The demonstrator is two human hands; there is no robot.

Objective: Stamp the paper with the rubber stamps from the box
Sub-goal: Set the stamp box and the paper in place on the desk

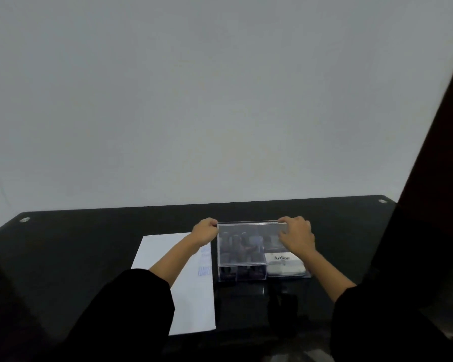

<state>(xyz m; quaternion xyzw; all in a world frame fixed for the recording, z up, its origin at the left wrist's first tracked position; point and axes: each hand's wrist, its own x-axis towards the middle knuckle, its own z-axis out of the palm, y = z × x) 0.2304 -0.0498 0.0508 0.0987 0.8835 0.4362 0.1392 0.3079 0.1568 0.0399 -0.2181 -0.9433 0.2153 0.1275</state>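
A clear plastic box (242, 267) stands on the black table, with dark rubber stamps (239, 249) dimly visible inside. Its transparent lid (251, 227) is held by both hands at the far corners and seems tilted over the box. My left hand (205, 231) grips the lid's left corner, my right hand (297, 235) its right corner. A white ink pad case (285, 265) labelled Artline lies against the box's right side. The white paper (191, 291) lies left of the box, with faint blue stamp marks (204, 262) near its right edge.
The black glass table (89, 244) reaches back to a plain grey wall, with metal fittings at its far corners. A dark upright surface (434, 178) rises along the right side. My black sleeves cover the near table edge.
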